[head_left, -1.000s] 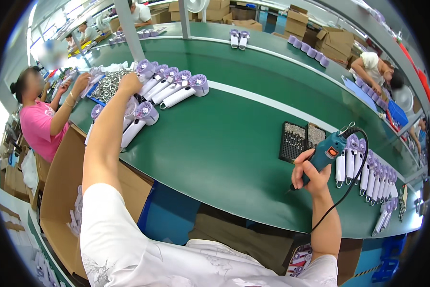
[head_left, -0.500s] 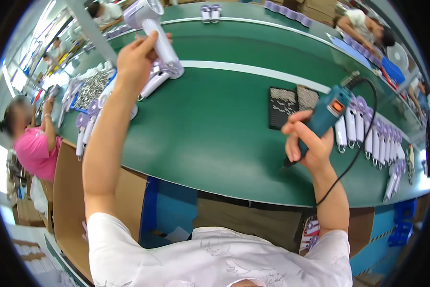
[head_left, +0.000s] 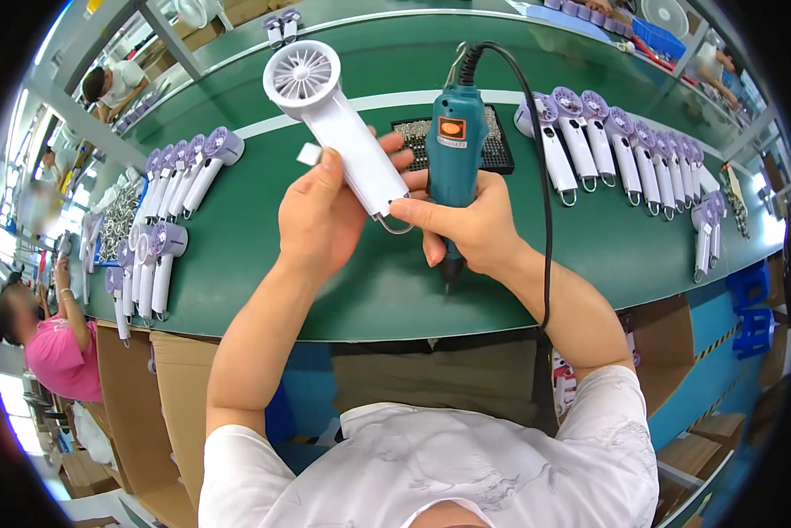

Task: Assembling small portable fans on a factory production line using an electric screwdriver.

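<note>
A white handheld fan (head_left: 357,151) with a round ribbed head is tilted in my left hand (head_left: 318,216). Its handle lies across the palm, with the thumb on the near side and fingers behind. A small white square piece (head_left: 309,154) sticks out beside the thumb. My right hand (head_left: 479,220) grips a teal electric screwdriver (head_left: 455,158), held upright with its bit pointing down over the table. The right thumb reaches across to the lower end of the fan's handle, where a wire loop (head_left: 395,227) hangs.
Rows of similar fans lie right (head_left: 624,145) and left (head_left: 180,172) on the green table (head_left: 369,299). A black screw tray (head_left: 499,150) sits behind the screwdriver, whose black cable (head_left: 547,194) loops over my right forearm. Cardboard boxes (head_left: 184,387) stand below the front edge; co-workers sit farther off.
My left hand has brought the fan from the far left to the middle. My right hand has come left to meet it, and the screwdriver has swung upright. The whole view has shifted.
</note>
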Available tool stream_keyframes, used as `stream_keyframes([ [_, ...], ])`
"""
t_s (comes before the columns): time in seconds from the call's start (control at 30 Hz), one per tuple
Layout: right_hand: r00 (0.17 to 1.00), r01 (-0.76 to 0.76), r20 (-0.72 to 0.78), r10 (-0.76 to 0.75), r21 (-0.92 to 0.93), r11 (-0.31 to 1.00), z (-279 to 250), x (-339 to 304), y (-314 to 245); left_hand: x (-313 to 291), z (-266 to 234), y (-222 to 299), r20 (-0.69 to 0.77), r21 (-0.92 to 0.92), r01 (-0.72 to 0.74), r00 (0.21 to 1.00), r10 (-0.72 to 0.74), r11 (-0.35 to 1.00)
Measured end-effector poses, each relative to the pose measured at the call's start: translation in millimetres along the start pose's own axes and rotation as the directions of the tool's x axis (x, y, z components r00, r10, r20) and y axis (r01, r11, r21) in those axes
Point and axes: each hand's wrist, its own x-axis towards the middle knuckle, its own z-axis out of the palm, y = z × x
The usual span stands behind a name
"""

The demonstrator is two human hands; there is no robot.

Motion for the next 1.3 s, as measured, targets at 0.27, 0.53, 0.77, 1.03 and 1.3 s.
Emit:
stream_keyframes([
  [0.27, 0.914, 0.32, -0.071, -0.399, -0.479, 0.818, 6, -13, 9, -10, -33, -4, 0.08, 0.115, 0.025, 0.996, -0.035, 0.993],
  [0.53, 0.72, 0.616, 0.099, -0.687, -0.549, 0.565, -6, -6, 17, -1, -37, -8, 0.228, 0.199, -0.104, 0.972, 0.057, 0.975],
  [0.77, 0.884, 0.388, 0.107, -0.455, -0.711, 0.587, -14, -1, -12, 14, -61, 7, 0.062, 0.259, -0.055, 0.997, 0.04, 0.964],
  [1.03, 0.91, 0.219, -0.005, -0.414, -0.843, 0.491, -27, 17, 4, 16, -99, 21, 0.359, 0.059, -0.134, 0.928, 0.104, 0.989],
  [1.3, 0.928, 0.36, 0.071, -0.365, -0.414, 0.836, 3, -7, 7, 8, -77, 5, 0.419, 0.053, -0.21, 0.892, 0.169, 0.976],
])
